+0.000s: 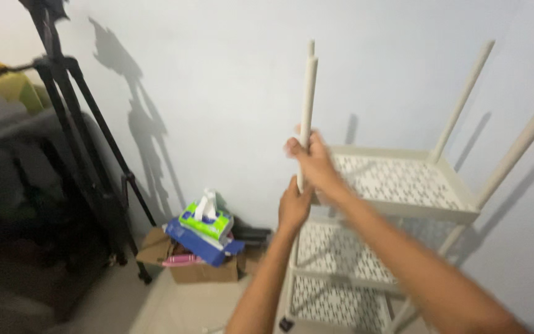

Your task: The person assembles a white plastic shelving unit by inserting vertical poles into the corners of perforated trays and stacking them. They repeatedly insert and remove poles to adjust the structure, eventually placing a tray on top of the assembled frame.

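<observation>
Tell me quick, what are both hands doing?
Left hand: closed around the cream pole, lower down.
Right hand: closed around the same pole, just above the left, at the shelf rack corner.

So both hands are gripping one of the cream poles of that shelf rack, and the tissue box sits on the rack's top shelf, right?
Not quite. The head view shows the tissue box on a cardboard box on the floor, left of the rack. Both the left hand and right hand do grip the cream pole.
</observation>
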